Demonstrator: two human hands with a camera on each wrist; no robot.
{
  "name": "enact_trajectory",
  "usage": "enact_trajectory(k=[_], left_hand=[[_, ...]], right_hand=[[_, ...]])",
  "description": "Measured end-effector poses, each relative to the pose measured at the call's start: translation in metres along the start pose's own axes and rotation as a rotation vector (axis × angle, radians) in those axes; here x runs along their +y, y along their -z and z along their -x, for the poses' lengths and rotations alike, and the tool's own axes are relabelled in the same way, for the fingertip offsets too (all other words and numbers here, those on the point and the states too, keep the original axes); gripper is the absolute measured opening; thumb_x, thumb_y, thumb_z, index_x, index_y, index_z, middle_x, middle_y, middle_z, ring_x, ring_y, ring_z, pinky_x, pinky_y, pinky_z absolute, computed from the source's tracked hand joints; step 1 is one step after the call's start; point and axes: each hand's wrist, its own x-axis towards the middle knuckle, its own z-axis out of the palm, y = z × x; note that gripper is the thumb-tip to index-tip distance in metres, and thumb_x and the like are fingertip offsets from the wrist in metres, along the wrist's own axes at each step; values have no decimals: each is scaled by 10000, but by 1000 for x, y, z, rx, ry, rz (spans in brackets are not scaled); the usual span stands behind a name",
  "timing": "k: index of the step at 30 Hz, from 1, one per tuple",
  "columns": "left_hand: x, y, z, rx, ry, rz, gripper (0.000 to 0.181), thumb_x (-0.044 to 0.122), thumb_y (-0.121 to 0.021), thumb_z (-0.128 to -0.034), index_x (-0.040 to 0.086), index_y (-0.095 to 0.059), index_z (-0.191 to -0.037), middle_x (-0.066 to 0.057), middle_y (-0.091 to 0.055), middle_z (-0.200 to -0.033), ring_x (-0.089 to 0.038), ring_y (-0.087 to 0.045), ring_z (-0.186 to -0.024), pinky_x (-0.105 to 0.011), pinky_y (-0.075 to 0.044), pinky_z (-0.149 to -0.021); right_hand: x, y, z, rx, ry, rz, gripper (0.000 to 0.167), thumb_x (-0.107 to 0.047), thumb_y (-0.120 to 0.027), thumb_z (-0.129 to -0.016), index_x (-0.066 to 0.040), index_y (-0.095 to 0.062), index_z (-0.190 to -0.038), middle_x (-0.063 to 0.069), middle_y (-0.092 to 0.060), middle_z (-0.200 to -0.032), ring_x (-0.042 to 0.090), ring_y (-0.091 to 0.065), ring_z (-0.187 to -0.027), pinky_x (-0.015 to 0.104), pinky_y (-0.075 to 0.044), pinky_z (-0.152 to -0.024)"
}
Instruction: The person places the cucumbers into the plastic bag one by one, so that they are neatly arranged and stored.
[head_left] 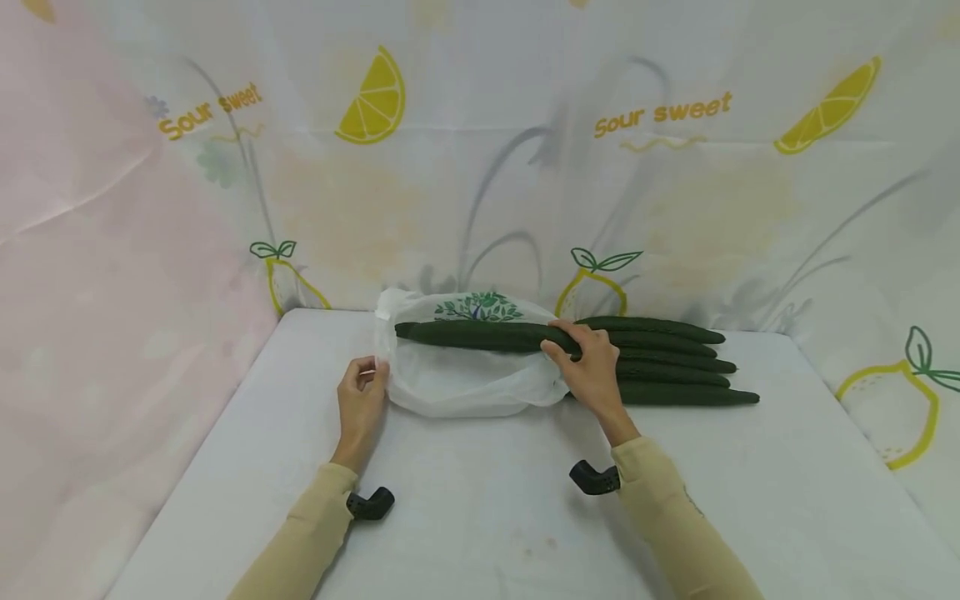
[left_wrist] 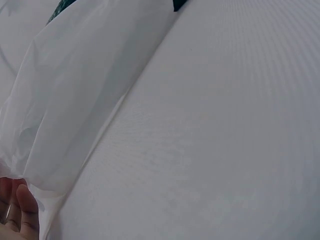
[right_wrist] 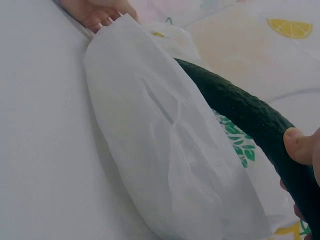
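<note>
A white plastic bag (head_left: 450, 392) with a green tree print lies on the table, its mouth held apart at the left by my left hand (head_left: 362, 408), which pinches the edge. My right hand (head_left: 592, 375) grips a dark green cucumber (head_left: 480, 336) near its right end; the left end lies over the bag's opening. In the right wrist view the cucumber (right_wrist: 240, 107) passes behind the near side of the bag (right_wrist: 150, 130), and my thumb presses on it. The left wrist view shows the fingers of my left hand (left_wrist: 19, 207) at the bag's edge (left_wrist: 55, 175).
Several more cucumbers (head_left: 675, 393) lie side by side on the white table (head_left: 465, 500), right of the bag and partly behind my right hand. A printed cloth (head_left: 480, 167) with lemons hangs behind the table.
</note>
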Motion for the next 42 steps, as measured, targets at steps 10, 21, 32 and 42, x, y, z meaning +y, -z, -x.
enact_trajectory(k=[10,21,32,42], left_hand=[[0,3,0,-4,25,10,311,257,-572,-942,25,-552,-1148,-81,-551,-1092,6,-533,-808,-104,-449,-624],[31,7,14,-30,44,24,285,156,-559,-944,-47,-539,-1143,-138,-551,-1094,-43,-525,-812,-103,-441,-614],[16,5,6,-25,20,54,297,183,-571,-940,-30,-545,-1146,-124,-543,-1056,7,-525,-756,-121,-446,-598],[0,2,0,-15,6,53,313,294,-569,-942,47,-552,-1134,-4,-537,-1042,-12,-535,-744,-133,-445,-596]], right_hand=[[-13,-16,-4,-5,54,55,402,-332,-673,-862,-130,-636,-1208,132,-637,-1187,315,-466,-934,519,-271,-868],[-20,-31,-6,23,52,112,406,-348,-690,-841,-137,-651,-1185,135,-647,-1173,315,-474,-883,523,-316,-828],[-20,-45,-7,-3,18,107,413,-352,-676,-854,-148,-638,-1210,122,-637,-1196,367,-492,-990,544,-303,-864],[-19,-50,-13,-3,43,167,435,-389,-657,-854,-136,-637,-1207,145,-630,-1196,378,-511,-1029,532,-332,-828]])
